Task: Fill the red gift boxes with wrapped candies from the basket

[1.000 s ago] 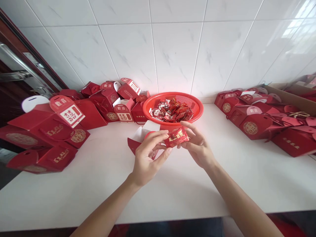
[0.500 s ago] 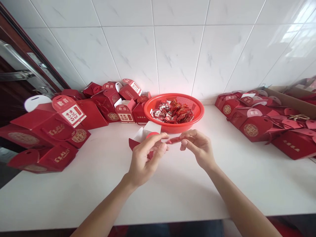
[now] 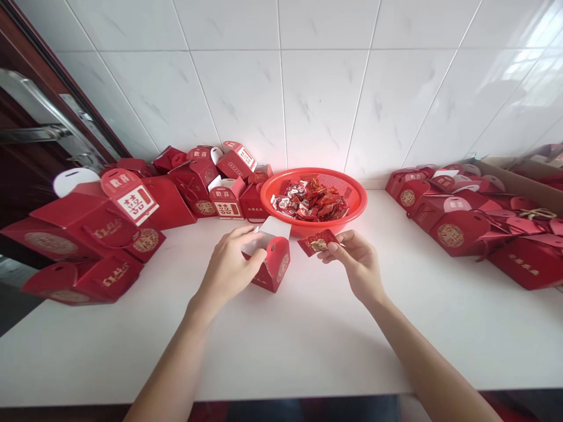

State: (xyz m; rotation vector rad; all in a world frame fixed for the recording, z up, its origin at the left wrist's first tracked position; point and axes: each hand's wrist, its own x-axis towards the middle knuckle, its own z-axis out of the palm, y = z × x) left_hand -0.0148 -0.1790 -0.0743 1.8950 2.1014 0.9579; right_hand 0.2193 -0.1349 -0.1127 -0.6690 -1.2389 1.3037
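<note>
A small red gift box (image 3: 269, 274) with white-lined flaps raised stands in front of the basket, its top open. My left hand (image 3: 231, 261) is at its left side, thumb toward the near wall and fingers at the far flap, gripping it. Between the thumb and fingers of my right hand (image 3: 356, 261) is a flat red candy packet (image 3: 317, 242) with a gold picture, held just right of the box and above the table. Behind both hands, the red plastic basket (image 3: 358, 208) holds many wrapped candies (image 3: 314, 199). The inside of the box is mostly hidden.
Red gift boxes (image 3: 74, 220) are stacked at the left, and more boxes (image 3: 457, 225) crowd the right. A cardboard carton (image 3: 505, 174) stands at the far right. White wall tiles (image 3: 325, 111) rise behind the white table (image 3: 308, 351); a door handle (image 3: 35, 133) is at left.
My left hand has moved left, away from the packet, onto the gift box. The right hand keeps the packet, which now shows its flat printed face.
</note>
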